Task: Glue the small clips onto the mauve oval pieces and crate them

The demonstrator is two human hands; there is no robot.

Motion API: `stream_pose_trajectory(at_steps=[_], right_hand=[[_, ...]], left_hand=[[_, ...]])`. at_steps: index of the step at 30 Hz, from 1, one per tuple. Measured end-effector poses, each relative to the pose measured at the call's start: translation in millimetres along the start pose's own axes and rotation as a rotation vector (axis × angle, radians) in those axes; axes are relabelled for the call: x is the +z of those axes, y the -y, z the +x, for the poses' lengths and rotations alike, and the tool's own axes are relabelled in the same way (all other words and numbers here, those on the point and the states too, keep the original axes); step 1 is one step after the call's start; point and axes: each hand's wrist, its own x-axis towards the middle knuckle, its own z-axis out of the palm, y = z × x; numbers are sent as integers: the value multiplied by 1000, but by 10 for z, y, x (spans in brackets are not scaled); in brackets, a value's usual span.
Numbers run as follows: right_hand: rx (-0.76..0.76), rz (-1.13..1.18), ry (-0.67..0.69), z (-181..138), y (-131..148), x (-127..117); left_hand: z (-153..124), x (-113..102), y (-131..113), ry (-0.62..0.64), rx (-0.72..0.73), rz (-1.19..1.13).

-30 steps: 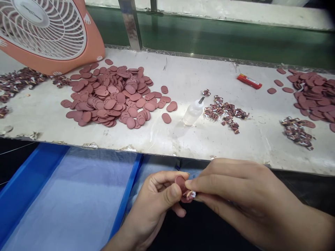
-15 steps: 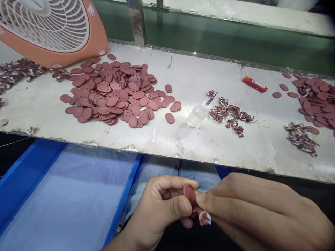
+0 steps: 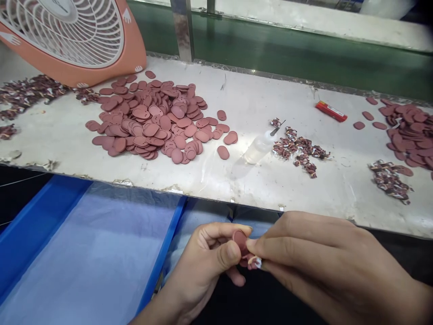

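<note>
Below the bench edge, my left hand (image 3: 206, 264) pinches a small reddish-brown oval piece (image 3: 241, 239) between thumb and forefinger. My right hand (image 3: 314, 257) meets it from the right, fingers pressed together on a tiny brown-and-white scrap (image 3: 254, 262) at the oval's lower edge. On the white bench (image 3: 277, 180) lies a large heap of the same oval pieces (image 3: 158, 122). A small clear squeeze bottle (image 3: 259, 147) lies on its side beside a patch of small dark scraps (image 3: 299, 151).
An orange fan (image 3: 72, 38) stands at the back left. More ovals (image 3: 411, 131) and scraps (image 3: 389, 179) lie at the right, with a red lighter (image 3: 330, 111) behind. A blue tray lined with plastic film (image 3: 84, 253) sits under the bench at left. More scraps (image 3: 25, 92) lie far left.
Both hands rose slightly with the oval piece still between them; the fingers shifted a little on it. The camera view drifted, so the bench things appear slightly moved.
</note>
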Motion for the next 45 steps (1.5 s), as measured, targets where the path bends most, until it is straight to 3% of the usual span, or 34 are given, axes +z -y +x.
stream_pose_trajectory(at_steps=[9, 13, 24, 35, 45], right_hand=[[47, 75, 49, 36, 53, 44], [98, 111, 9, 48, 65, 56], [140, 255, -79, 111, 11, 300], [107, 314, -97, 178, 4, 356], [170, 353, -68, 178, 19, 351]], left_hand=[[-47, -112, -40, 114, 4, -49], [-40, -183, -42, 168, 16, -90], [-82, -298, -97, 105, 22, -127], [-64, -333, -75, 159, 52, -88], [-65, -304, -43, 45, 32, -117]])
